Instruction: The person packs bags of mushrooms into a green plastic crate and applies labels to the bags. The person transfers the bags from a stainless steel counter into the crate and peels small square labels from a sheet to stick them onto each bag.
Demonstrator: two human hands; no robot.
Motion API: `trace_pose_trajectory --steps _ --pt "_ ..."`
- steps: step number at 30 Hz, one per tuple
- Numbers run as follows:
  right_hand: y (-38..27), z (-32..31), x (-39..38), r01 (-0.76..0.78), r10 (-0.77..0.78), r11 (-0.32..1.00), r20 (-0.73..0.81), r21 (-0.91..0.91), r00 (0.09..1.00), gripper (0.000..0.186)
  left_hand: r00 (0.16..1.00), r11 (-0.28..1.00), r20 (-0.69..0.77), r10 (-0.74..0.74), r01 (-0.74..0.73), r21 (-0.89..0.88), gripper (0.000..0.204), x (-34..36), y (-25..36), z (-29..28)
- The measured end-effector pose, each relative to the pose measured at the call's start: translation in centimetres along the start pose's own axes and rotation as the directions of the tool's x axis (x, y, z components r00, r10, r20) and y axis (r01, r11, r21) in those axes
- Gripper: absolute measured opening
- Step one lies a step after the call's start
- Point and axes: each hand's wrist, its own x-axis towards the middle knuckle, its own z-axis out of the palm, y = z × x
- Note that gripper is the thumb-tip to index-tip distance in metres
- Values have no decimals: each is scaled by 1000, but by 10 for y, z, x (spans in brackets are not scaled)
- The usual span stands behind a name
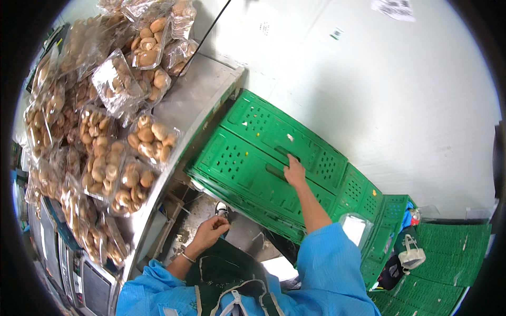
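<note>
The crates are green with a dotted, perforated pattern; the wall is white. On the left, brown mushrooms show through clear wrap on a grey counter. The 2 sleeves are blue, the apron dark green.

The bare right forearm stretches forward and slightly leftward out of a loose, light-blue fabric sleeve, ending in the ungloved right hand, its index finger extended and the others folded under, partly hidden. The ungloved left hand hangs lower, well apart from it, fingers loosely bent inward, with 1 thin, pale band around its wrist. Both 2 forearms slope away from the body.
</note>
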Motion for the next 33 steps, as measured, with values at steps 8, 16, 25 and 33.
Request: trace_pose_trajectory --steps 8,16,25,33 --pt "-38 -118 68 96 -106 990 99 99 990 39 903 687 181 390 -417 596 32 159 92 32" --pt "-15 -206 149 201 -227 971 -243 -127 943 29 891 200 406 204 -443 874 43 282 104 78" --pt "27 -198 102 173 -167 985 -431 -25 887 35 789 374 576 -214 -479 794 35 100 175 37" --pt "-5 -83 9 459 -439 814 -141 356 887 27 968 136 137 209 -167 976 47 249 138 30"
